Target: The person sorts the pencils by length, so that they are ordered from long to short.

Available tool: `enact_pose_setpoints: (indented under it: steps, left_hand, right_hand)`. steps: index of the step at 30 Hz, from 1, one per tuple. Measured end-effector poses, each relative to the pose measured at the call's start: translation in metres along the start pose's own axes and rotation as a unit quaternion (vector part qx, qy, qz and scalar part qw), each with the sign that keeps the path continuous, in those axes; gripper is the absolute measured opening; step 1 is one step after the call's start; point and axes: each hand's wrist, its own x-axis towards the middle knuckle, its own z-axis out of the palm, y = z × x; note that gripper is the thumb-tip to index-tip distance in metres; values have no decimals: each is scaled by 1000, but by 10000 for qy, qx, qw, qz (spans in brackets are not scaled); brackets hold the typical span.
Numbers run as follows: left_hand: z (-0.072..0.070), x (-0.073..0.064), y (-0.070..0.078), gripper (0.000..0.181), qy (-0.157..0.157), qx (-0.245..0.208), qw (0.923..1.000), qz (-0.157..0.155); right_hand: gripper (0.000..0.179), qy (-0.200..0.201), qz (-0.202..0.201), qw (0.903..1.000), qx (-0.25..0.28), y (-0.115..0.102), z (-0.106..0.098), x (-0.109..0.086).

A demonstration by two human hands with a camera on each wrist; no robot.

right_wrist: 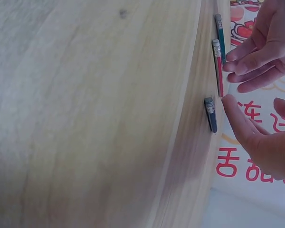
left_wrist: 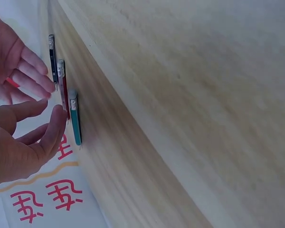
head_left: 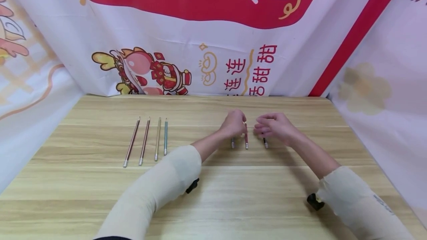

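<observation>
My left hand (head_left: 234,123) is over the right half of the table, its loosely bent fingers beside a red pencil (head_left: 246,136). Partly under that hand lies a teal pencil (left_wrist: 75,118), with only its eraser end showing in the head view. My right hand (head_left: 277,127) hovers with relaxed, spread fingers above a black pencil (head_left: 265,143), covering most of it. Both wrist views show the fingers of the left hand (left_wrist: 28,142) and right hand (right_wrist: 263,147) apart, with nothing gripped. The three pencils lie with eraser ends toward me.
Several pencils lie in a spaced row on the left of the wooden table (head_left: 233,203): two dark red ones, a tan pencil (head_left: 158,140) and a blue-green pencil (head_left: 165,136). A printed white cloth (head_left: 213,32) hangs behind the table's far edge and along both sides.
</observation>
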Motion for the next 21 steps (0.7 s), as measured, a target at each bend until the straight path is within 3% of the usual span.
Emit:
enact_pose_setpoints:
  steps: [6, 10, 15, 17, 21]
  left_hand:
    - [7, 7, 4, 13, -41, 140, 9998, -167]
    - [17, 21, -3, 37, -18, 197, 9996, -204]
    - [43, 49, -27, 28, 221, 425, 9988, -108]
    - [45, 50, -27, 21, 211, 445, 9987, -135]
    - [32, 36, -11, 15, 89, 336, 9990, -271]
  right_hand:
    - [59, -118, 281, 9988, 395, -1, -1, -1]
    - [61, -241, 308, 9983, 424, 0, -3, 0]
    - [63, -338, 341, 9978, 466, 1, -4, 1]
    - [63, -353, 369, 9974, 501, 1, -4, 2]
    - [64, -380, 419, 9966, 604, 2, -5, 5]
